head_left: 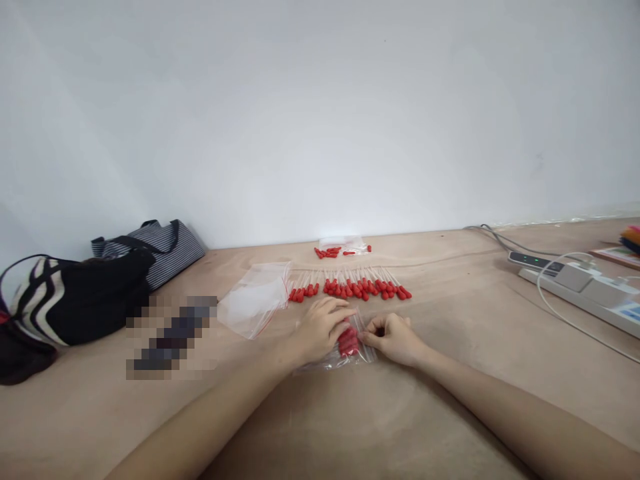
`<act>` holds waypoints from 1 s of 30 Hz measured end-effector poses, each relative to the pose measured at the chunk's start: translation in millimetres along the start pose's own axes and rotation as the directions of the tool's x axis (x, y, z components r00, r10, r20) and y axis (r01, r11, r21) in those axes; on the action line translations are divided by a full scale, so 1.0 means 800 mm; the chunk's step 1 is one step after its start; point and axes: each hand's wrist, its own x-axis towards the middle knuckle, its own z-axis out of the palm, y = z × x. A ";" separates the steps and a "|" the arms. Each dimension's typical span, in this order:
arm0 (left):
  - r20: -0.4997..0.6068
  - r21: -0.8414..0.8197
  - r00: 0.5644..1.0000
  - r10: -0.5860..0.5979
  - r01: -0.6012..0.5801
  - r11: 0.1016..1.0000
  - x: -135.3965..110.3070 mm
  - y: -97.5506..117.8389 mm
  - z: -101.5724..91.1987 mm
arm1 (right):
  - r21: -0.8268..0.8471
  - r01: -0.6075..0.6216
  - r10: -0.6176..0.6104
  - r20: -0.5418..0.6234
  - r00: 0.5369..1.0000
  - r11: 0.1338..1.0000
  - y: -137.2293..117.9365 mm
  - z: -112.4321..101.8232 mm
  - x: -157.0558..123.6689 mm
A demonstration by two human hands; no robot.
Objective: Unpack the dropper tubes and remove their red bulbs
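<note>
A small clear plastic bag (pixel 350 352) with red-tipped droppers inside lies on the wooden table (pixel 350 427) in front of me. My left hand (pixel 320 328) lies over its left part, fingers curled onto the plastic. My right hand (pixel 393 337) pinches the bag's right edge between thumb and fingers. Just beyond my hands a row of several loose red-tipped droppers (pixel 350 288) is laid out. A stack of empty clear zip bags (pixel 255 303) rests to the left of that row.
Another small bag with red caps (pixel 343 248) sits near the white wall. Striped and black bags (pixel 75 293) lie at the far left, beside a blurred dark object (pixel 173 337). A power strip with white cables (pixel 575 283) runs along the right.
</note>
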 end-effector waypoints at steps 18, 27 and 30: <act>0.046 0.081 0.887 0.460 -0.462 0.883 0.040 -0.019 0.018 | 0.054 -0.062 0.062 -0.003 0.998 0.997 -0.002 0.003 -0.001; -0.085 0.106 0.903 0.422 -0.413 0.905 0.018 -0.019 0.009 | 0.084 -0.052 0.052 0.005 0.999 0.995 -0.010 0.000 -0.006; -0.065 0.111 0.902 0.428 -0.420 0.901 0.019 -0.018 0.010 | 0.097 -0.033 0.033 0.005 0.999 0.995 -0.009 0.000 -0.007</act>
